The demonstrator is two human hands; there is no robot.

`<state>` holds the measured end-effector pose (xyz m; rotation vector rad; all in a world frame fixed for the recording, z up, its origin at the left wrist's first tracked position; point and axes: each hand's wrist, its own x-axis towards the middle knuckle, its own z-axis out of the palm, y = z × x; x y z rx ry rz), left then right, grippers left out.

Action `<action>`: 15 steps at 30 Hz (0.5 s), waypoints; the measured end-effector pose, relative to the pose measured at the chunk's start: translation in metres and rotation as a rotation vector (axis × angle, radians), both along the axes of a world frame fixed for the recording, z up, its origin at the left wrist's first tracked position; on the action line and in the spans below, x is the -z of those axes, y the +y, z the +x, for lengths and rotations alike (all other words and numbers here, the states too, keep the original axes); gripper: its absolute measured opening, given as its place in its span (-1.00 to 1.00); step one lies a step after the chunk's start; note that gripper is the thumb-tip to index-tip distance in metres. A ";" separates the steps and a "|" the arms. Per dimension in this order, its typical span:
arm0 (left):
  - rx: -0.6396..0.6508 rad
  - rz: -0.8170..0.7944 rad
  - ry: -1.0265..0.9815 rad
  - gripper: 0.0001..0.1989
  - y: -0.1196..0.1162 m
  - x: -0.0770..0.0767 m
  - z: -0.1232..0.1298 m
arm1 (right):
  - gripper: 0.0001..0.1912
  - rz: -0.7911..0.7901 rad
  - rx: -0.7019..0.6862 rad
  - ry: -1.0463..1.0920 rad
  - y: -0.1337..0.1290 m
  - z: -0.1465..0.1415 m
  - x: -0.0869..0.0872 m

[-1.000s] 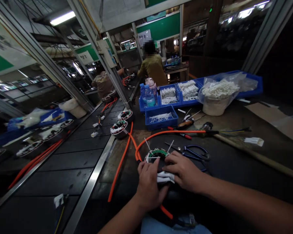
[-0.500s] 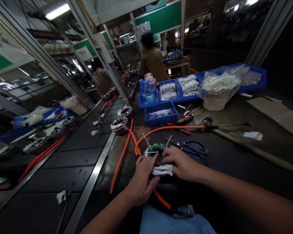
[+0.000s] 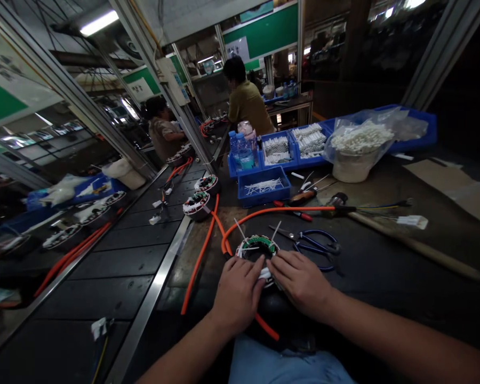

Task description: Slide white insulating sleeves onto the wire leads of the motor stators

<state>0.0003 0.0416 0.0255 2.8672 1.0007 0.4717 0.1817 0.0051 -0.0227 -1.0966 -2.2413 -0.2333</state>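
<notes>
as wound ring [image 3: 260, 241] lies partly under fingers, left hand [image 3: 239, 288] grips it; right hand [image 3: 302, 280], grip unclear.

Two hands [image 3: 237, 289], three near rings [image 3: 259, 242], two near blue-capped bottles [image 3: 246, 153], perhaps two co-workers [image 3: 250, 109] beyond

White sheets [image 3: 239, 49] on green boards [image 3: 272, 29]: print unreadable; no legible text anywhere.

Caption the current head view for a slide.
Both hands press on a ring-shaped part, with blue-handled scissors and a blue tray beyond.
</notes>
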 end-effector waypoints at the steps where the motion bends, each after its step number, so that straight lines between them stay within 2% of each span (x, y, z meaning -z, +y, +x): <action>1: 0.018 0.013 -0.018 -0.62 0.000 0.003 -0.001 | -0.67 0.000 0.002 -0.007 0.001 -0.001 0.001; 5: -0.026 0.025 -0.044 -0.65 -0.001 0.008 0.001 | -0.68 -0.021 -0.036 -0.029 0.001 -0.003 -0.003; 7: -0.063 0.031 -0.050 -0.67 -0.003 0.008 0.004 | -0.70 -0.109 -0.080 -0.001 0.005 0.001 -0.011; 9: -0.085 0.040 -0.064 -0.68 -0.005 0.007 0.007 | -0.69 -0.239 -0.161 0.039 0.017 0.019 -0.021; 10: -0.093 0.044 -0.073 -0.69 -0.006 0.007 0.008 | -0.70 -0.282 -0.132 0.071 0.028 0.034 -0.027; 11: -0.099 0.047 -0.083 -0.70 -0.006 0.008 0.008 | -0.70 -0.305 -0.071 0.103 0.041 0.055 -0.034; 12: -0.104 0.052 -0.094 -0.70 -0.007 0.008 0.009 | -0.73 -0.274 0.103 0.161 0.056 0.079 -0.042; 13: -0.108 0.056 -0.104 -0.70 -0.008 0.008 0.009 | -0.75 -0.226 0.419 0.230 0.072 0.106 -0.050; 15: -0.114 0.067 -0.125 -0.69 -0.010 0.010 0.011 | -0.67 -0.141 0.721 0.302 0.104 0.162 -0.067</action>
